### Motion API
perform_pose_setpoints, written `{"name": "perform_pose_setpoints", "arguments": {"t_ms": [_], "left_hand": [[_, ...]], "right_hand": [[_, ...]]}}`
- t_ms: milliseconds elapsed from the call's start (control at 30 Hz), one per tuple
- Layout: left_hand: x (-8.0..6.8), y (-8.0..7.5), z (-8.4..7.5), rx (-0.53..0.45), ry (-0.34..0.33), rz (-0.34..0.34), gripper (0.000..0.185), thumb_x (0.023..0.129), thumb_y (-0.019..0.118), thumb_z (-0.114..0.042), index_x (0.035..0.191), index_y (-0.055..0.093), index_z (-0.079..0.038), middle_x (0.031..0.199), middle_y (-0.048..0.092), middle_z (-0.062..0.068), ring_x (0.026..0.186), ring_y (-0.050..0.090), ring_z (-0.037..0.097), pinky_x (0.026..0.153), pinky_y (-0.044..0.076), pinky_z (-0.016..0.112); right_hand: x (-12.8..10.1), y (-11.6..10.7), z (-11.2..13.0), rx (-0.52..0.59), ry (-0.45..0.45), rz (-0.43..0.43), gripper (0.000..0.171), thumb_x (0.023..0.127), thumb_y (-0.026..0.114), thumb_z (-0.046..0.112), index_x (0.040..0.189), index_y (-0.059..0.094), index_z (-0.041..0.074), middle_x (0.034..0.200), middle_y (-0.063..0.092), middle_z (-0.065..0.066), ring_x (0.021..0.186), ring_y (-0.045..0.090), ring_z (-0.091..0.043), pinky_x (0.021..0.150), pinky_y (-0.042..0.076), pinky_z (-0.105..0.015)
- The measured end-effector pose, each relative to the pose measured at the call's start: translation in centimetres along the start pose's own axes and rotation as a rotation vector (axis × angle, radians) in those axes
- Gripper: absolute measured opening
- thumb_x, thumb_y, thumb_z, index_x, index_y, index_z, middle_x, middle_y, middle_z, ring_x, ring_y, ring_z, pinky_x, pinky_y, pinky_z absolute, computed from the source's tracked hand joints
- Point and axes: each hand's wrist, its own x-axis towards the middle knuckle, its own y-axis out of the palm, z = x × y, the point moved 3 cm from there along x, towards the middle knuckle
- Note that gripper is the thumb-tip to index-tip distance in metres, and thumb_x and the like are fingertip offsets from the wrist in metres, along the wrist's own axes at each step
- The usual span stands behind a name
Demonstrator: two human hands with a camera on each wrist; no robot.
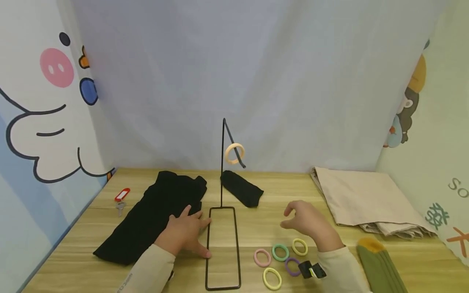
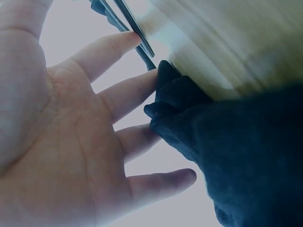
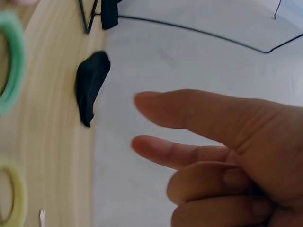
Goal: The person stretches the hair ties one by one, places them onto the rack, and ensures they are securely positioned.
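Observation:
Over the left rail of the black wire stand [image 1: 237, 232], my left hand [image 1: 186, 232] lies with fingers spread, thumb and fingertips right at the rail. In the left wrist view, its fingers overlap the edge of a black cloth [image 2: 246, 146]. A light orange ring [image 1: 226, 155] hangs on the stand's sloping top arm. My right hand [image 1: 307, 219] is raised behind the loose rings, holding nothing. Its thumb [image 3: 184, 109] and index finger stand apart while the other fingers curl in. Near it lie pink [image 1: 255, 261], green [image 1: 274, 256], purple [image 1: 286, 266] and two yellow rings [image 1: 294, 247].
A small black cloth piece [image 1: 242, 189] lies behind the stand's base. At far left is a key [image 1: 120, 206] with a red tag [image 1: 122, 194]. Folded beige cloth [image 1: 362, 195] occupies the right back, with a green and yellow sock [image 1: 381, 264] nearer. A grey curtain [image 1: 275, 81] closes the back.

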Motion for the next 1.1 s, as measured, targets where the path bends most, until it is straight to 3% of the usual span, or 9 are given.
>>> {"name": "perform_pose_setpoints", "arguments": {"t_ms": [133,267,467,867,1100], "left_hand": [[-0.2,-0.3,0.2,-0.003,-0.001,-0.003,0.094,0.056,0.075,-0.065,0.137,0.047,-0.027,0.147,0.037,0.008,0.140,0.017,0.041,0.094,0.024,0.073],[-0.4,-0.5,0.3,-0.008,-0.004,-0.008,0.094,0.056,0.075,-0.064,0.137,0.047,-0.026,0.147,0.037,0.008,0.140,0.016,0.041,0.094,0.023,0.074],[-0.3,-0.4,0.4,-0.025,-0.003,-0.003,0.094,0.057,0.075,-0.064,0.137,0.047,-0.026,0.147,0.037,0.008,0.140,0.016,0.041,0.094,0.023,0.074],[-0.1,-0.1,0.1,-0.013,-0.004,-0.001,0.094,0.056,0.076,-0.064,0.137,0.047,-0.027,0.147,0.037,0.007,0.140,0.017,0.040,0.094,0.024,0.073],[0.0,-0.1,0.0,-0.008,-0.003,0.012,0.094,0.056,0.075,-0.064,0.138,0.046,-0.027,0.148,0.037,0.006,0.140,0.017,0.040,0.094,0.024,0.073]], "right_hand": [[-0.2,0.0,-1.9,-0.026,-0.022,0.082,0.031,0.065,0.081,0.010,0.090,0.064,0.001,0.112,0.061,-0.018,0.084,0.059,-0.025,0.070,0.050,-0.040],[-0.2,0.1,-3.2,-0.090,0.031,0.194,0.047,0.056,0.086,0.010,0.097,0.063,0.004,0.116,0.058,-0.016,0.095,0.058,-0.034,0.076,0.050,-0.048],[-0.3,0.9,-4.1,-0.166,0.134,0.332,0.055,0.055,0.087,0.010,0.101,0.057,0.009,0.105,0.061,-0.009,0.092,0.058,-0.031,0.071,0.049,-0.047],[-0.6,1.9,-4.2,-0.146,0.128,0.300,0.037,0.062,0.075,-0.005,0.090,0.056,0.009,0.083,0.056,-0.002,0.069,0.050,-0.020,0.057,0.044,-0.031],[-0.6,1.8,-4.3,-0.133,0.104,0.280,0.029,0.066,0.074,0.002,0.088,0.058,0.009,0.084,0.057,-0.003,0.075,0.051,-0.021,0.062,0.046,-0.035]]}}
